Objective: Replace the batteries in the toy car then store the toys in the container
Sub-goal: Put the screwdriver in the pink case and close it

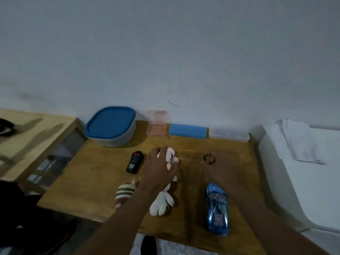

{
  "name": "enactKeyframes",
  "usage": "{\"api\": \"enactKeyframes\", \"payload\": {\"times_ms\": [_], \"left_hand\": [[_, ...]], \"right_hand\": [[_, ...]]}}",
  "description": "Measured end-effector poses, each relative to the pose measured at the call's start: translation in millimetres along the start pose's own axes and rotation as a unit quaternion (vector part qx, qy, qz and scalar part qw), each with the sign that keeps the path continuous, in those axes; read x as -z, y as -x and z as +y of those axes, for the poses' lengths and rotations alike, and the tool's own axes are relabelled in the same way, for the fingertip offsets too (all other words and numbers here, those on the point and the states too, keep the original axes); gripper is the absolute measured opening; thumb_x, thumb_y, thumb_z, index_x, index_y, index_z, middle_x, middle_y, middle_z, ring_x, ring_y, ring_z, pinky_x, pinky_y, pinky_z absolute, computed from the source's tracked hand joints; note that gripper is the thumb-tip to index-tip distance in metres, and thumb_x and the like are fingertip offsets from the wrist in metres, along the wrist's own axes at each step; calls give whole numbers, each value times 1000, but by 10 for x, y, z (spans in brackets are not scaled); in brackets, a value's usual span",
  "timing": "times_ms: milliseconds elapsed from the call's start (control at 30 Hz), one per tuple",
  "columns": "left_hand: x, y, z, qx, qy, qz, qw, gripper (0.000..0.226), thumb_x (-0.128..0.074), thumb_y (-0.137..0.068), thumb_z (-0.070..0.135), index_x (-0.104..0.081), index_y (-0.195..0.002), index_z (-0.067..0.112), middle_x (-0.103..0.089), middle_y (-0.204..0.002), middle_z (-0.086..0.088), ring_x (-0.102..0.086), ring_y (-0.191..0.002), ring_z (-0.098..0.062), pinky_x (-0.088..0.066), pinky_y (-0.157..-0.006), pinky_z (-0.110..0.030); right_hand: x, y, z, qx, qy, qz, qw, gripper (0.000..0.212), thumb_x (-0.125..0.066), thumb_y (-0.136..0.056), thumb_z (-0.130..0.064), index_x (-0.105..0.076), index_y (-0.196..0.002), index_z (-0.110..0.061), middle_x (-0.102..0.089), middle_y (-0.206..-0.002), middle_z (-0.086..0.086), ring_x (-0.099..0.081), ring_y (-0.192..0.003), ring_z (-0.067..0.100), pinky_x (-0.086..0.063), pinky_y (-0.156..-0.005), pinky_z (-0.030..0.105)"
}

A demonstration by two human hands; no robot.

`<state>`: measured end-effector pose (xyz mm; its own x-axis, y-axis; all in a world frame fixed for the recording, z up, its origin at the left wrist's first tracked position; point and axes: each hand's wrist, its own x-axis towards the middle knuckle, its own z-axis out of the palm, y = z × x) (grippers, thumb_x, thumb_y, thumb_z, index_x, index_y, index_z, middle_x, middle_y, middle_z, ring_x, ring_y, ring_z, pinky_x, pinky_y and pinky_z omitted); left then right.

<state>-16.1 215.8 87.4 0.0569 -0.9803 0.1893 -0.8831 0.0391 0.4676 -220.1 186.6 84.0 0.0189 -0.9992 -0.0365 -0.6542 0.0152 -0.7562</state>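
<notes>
**Mia:** What is the room like?

**Ben:** There is a brown wooden table (103, 181) against a plain white wall (184, 52). A tub with a blue lid (110, 126) sits at the back, far past the left fingers and off to their left. A blue box (187, 131) lies by the wall, beyond both hands.

**Mia:** What is near the left hand?

**Ben:** A black remote control (134, 162) lies just left of its fingers. A striped plush toy (125, 193) is lower down, beside the wrist. The left hand (158, 168) reaches forward, palm down. Its fingers curl over the top of a pink and white plush toy (162, 203) and hold it.

**Mia:** And the right hand?

**Ben:** The right hand (215, 166) is well apart from the left one. Its fingers are bent in tight and pinch a thin black tool (204, 158). A thin metal bit points back toward the person.

**Mia:** Where is the car?

**Ben:** The blue toy car (218, 208) is on the table on its wheels, behind the right fingers, just beside the wrist. No hand touches it.
</notes>
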Motion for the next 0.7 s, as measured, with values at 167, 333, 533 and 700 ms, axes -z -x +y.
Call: {"api": "enactKeyframes", "payload": {"times_ms": [167,333,533,700], "left_hand": [[139,-485,-567,26,-7,-10,1000,61,-57,-86,49,-39,-140,26,-46,-138,-5,-52,-119,-23,-49,-89,-37],[172,-1034,-1072,21,12,-34,999,54,-57,-87,45,-42,-135,22,-49,-129,-5,-53,-111,-23,-50,-86,-35],[-59,-1549,-1556,-5,27,-69,997,53,-50,-88,48,-45,-133,21,-51,-125,-5,-52,-107,-20,-50,-85,-36],[-319,-1804,-1825,0,38,-112,993,42,-50,-87,43,-50,-122,20,-53,-121,-3,-51,-104,-15,-42,-79,-26]], "right_hand": [[-474,-522,-432,6,29,17,999,20,-66,-84,-14,-66,-104,-17,-44,-63,-15,-52,-68,12,-50,-65,29],[-893,-1040,-801,-4,26,4,1000,22,-64,-82,-10,-65,-102,-21,-48,-63,-13,-50,-67,10,-42,-60,24],[-1313,-1583,-1046,-48,-1,-4,999,17,-66,-83,-9,-61,-95,-21,-50,-64,-9,-49,-62,10,-37,-56,19],[-1578,-1941,-1187,-69,53,-18,996,22,-68,-85,-22,-67,-106,-19,-65,-91,-6,-61,-92,17,-39,-72,20]]}}
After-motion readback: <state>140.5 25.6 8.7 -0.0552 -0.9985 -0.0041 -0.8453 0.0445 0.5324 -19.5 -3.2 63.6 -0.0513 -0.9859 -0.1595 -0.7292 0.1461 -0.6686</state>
